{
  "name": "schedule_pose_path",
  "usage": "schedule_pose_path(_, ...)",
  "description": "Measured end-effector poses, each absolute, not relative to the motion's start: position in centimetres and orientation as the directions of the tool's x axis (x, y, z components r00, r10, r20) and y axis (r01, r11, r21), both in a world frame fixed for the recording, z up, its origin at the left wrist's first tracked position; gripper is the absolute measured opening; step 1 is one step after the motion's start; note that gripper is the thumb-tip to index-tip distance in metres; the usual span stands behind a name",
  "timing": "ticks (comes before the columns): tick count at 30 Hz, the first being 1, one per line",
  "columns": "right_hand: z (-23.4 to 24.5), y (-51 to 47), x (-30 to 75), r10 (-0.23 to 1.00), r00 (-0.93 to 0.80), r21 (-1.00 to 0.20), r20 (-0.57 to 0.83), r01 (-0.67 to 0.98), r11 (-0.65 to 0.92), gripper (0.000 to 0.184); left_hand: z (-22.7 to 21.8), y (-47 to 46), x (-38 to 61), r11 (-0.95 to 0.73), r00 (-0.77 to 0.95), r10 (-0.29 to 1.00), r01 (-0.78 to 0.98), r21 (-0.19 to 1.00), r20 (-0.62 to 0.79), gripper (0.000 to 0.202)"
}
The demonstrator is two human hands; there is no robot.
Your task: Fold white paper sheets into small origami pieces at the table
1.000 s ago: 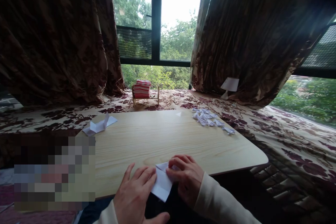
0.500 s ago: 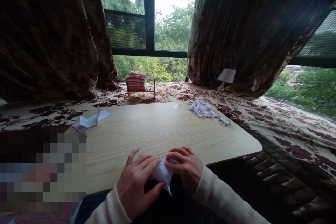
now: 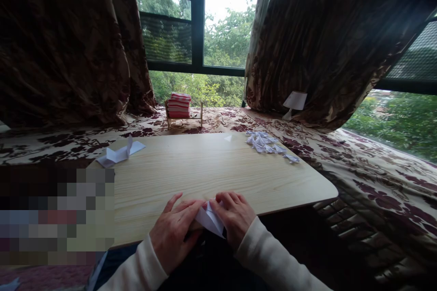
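Observation:
Between my hands is a folded piece of white paper [image 3: 210, 221], at the near edge of the wooden table [image 3: 170, 168]. My left hand [image 3: 177, 229] grips its left side, the thumb tucked low and the index finger along the fold. On the other side my right hand [image 3: 235, 218] pinches the paper's upper right part with curled fingers. A pointed flap of the paper hangs toward me over the table edge. Fingers cover its upper parts, so the full shape is hidden.
Several small folded paper pieces [image 3: 261, 142] lie heaped at the table's far right. Creased paper sheets [image 3: 119, 153] stand at the far left. Beyond are a small rack with striped cloths [image 3: 180, 105], a white lamp [image 3: 295, 101] and curtains [image 3: 307, 32].
The paper's hanging point has come up and swung right. My right hand has shifted slightly left, and my left thumb has drawn in from the flap.

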State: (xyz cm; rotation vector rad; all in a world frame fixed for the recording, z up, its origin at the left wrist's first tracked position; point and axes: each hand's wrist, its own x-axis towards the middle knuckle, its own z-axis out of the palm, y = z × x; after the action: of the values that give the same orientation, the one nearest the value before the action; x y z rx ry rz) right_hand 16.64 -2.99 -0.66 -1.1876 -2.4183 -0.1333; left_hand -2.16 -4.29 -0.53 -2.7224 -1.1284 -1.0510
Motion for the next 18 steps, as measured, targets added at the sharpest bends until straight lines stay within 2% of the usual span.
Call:
schedule_pose_path(8,-0.2,-2.8,16.6,0.795,-0.486,0.022,0.363,0.857,0.514,0.026,-0.5,-4.4,-2.2,-0.729,0.513,0.633,0.647,0.223,0.580,0.043)
schedule_pose_path(14,2.1,-0.9,18.5,0.868,-0.445,0.064,0.221,0.895,0.442,0.022,-0.5,-5.0,-1.9,-0.710,0.525,0.628,0.688,0.147,0.574,0.043)
schedule_pose_path(16,3.0,-0.7,19.4,0.907,-0.390,-0.034,0.160,0.916,0.400,0.018,-0.7,-5.6,-1.6,-0.696,0.503,0.595,0.713,0.088,0.627,0.046)
schedule_pose_path(18,3.2,-1.4,20.1,0.926,-0.316,-0.319,0.208,0.873,0.369,0.027,-1.2,-6.3,-1.4,-0.659,0.447,0.575,0.750,0.064,0.686,0.049)
